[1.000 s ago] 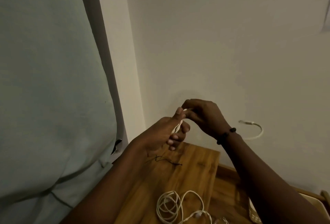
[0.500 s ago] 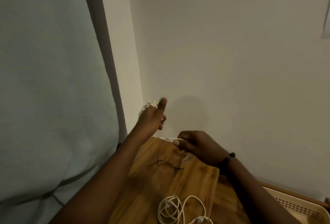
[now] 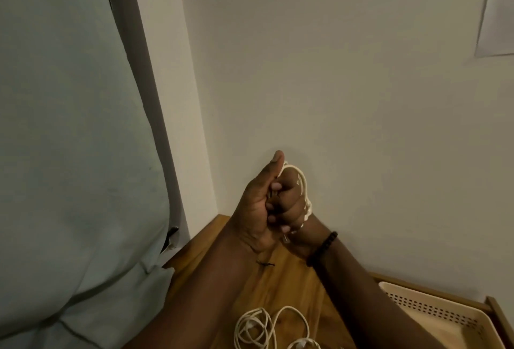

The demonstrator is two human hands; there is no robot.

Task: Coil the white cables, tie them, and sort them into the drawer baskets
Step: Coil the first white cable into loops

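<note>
I hold both hands together above the far end of the wooden top [image 3: 289, 279]. My left hand [image 3: 256, 209] is a fist with the thumb up. A coiled white cable [image 3: 304, 184] loops over the curled fingers on the fist's right side. My right hand [image 3: 301, 240], with a black bead bracelet on its wrist, presses against the coil from below and behind and pinches the cable's lower end; most of it is hidden. More loose white cables [image 3: 256, 329] lie on the wood near the bottom edge. A perforated beige basket [image 3: 434, 309] sits low at the right.
A thin black tie [image 3: 265, 263] lies on the wood just under my left wrist. Pale green fabric [image 3: 69, 154] fills the left side. A white wall stands close behind the hands, with a paper sheet [image 3: 498, 9] at the top right. A wooden drawer edge [image 3: 498, 312] frames the basket.
My hands were apart, the left raised with the cable and the right low on the wood. They have now come together, and the view has swung slightly to the right.
</note>
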